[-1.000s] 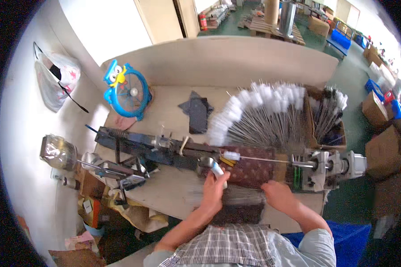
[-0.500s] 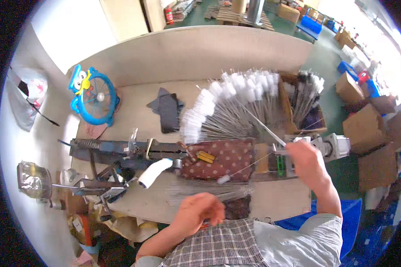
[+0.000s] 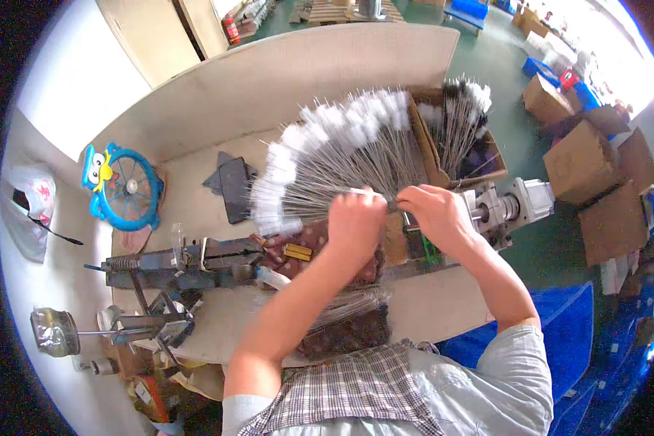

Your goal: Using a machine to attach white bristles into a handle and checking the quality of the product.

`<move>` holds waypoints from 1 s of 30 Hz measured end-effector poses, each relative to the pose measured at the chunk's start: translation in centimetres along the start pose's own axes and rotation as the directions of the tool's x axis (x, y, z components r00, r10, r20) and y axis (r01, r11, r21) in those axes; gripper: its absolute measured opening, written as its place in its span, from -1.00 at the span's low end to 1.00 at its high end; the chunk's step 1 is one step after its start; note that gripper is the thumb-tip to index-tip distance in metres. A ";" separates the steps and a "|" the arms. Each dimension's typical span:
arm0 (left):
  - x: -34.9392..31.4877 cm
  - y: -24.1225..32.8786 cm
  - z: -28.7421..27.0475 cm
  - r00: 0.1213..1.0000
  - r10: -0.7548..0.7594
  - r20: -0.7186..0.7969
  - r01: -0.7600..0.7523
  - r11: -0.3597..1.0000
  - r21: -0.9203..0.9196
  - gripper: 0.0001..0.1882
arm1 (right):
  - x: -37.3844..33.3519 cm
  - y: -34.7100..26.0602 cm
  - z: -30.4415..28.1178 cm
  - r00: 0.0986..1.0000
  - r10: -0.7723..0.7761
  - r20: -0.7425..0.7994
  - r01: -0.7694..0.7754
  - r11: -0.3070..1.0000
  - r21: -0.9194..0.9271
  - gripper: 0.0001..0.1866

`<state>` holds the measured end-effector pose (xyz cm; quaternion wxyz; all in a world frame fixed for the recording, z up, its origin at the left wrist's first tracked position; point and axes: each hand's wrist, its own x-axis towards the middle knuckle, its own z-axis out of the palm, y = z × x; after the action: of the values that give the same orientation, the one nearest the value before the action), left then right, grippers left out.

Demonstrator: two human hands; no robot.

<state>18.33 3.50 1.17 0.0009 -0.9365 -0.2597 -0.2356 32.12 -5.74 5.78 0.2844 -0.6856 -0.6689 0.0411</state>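
Note:
My left hand [image 3: 357, 219] is closed, knuckles up, over the polka-dotted brown cloth [image 3: 315, 236]. Close by on its right, my right hand [image 3: 439, 218] has its fingers pinched together. A short dark piece [image 3: 393, 206] shows between the two hands; the rest of what they grip is hidden. Behind them, white-tipped wire brushes [image 3: 334, 138] lie fanned out, their thin stems pointing toward me. A small yellow block [image 3: 298, 251] rests on the cloth, left of my left forearm. Beside my right hand stands a metal machine with a spindle [image 3: 505, 207].
A cardboard box [image 3: 430, 156] with dark and white brushes stands at the back right. To the left are a long metal fixture [image 3: 218, 258], a dark phone [image 3: 234, 189] and a blue toy-like wheel [image 3: 129, 187]. Loose wires [image 3: 352, 309] lie near my lap.
My left hand has risen from near my lap to meet the right, which has moved left. The thin rod formerly seen in my right hand no longer shows. The whole view has shifted.

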 end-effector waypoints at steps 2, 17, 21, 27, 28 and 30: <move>1.8 -1.9 0.8 0.993 0.067 0.094 -0.091 0.953 0.288 -0.86 | 0.2 1.0 1.6 0.999 -0.028 -0.030 0.028 1.000 0.012 -0.89; -19.7 -3.4 -3.1 0.303 -0.557 0.773 0.360 -0.684 -0.634 -0.68 | 5.4 -9.8 11.2 0.850 -0.526 -0.003 0.508 0.819 0.267 -0.91; -22.0 -7.3 -5.0 0.338 -0.485 0.807 -0.099 -0.871 -0.482 -0.50 | 6.0 -11.7 12.9 0.885 -0.460 0.071 0.438 0.874 0.209 -0.97; -16.8 -6.9 -9.3 0.418 -0.712 0.564 0.111 -0.576 -0.810 -0.45 | 6.2 -11.7 12.7 0.894 -0.432 0.115 0.424 0.901 0.092 -0.92; -14.5 -4.8 -9.7 0.298 -0.832 0.468 0.178 -0.434 -0.883 -0.50 | 6.4 -12.1 12.6 0.891 -0.437 0.124 0.428 0.899 0.094 -0.92; -17.6 -6.7 -5.1 0.582 -0.706 0.403 0.764 0.304 -0.570 -0.62 | 6.5 -12.9 11.7 0.906 -0.376 0.195 0.353 0.925 0.142 -0.95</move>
<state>-0.51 0.14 -2.86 -0.4675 -0.6463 -0.5480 -0.2520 16.15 3.54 3.84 0.2468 -0.5239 -0.8095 0.0972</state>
